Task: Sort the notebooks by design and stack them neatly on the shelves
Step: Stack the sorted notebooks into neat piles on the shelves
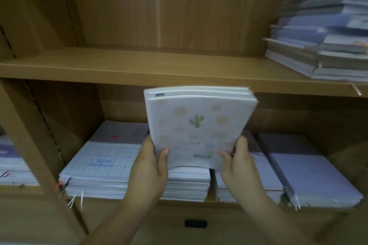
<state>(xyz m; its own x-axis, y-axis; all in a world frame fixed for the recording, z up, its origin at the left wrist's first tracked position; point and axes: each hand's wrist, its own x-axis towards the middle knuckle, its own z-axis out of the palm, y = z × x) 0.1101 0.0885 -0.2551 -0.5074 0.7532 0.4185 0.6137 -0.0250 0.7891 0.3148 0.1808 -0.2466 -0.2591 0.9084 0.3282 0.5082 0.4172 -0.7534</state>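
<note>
Held: the cactus notebooks (199,125), a thin bundle with white covers, a green cactus and pale dots. I cannot make out the count.
Where: the bundle is upright and tipped a little back, in front of the lower bay. Its top edge overlaps the front of the upper shelf (119,65).
Left: the left hand (151,165) grips the bundle's lower left corner, thumb across the front cover, fingers behind.
Right: the right hand (239,163) grips the lower right corner the same way, thumb on the cover.
Below the bundle: the middle stack (189,181) lies flat on the lower shelf, directly under the bundle's bottom edge.
Left of it: the grid stack (103,165), blue-lined covers, close beside the middle stack.
Right of it: 2 purple stacks (310,177) side by side.
Far left bay: another stack (14,165), partly cut off.
Above: the upper pile (322,45), uneven and blurred, at the right end of the upper shelf.
Base panel: a black tag (195,223) below the lower bay.
</note>
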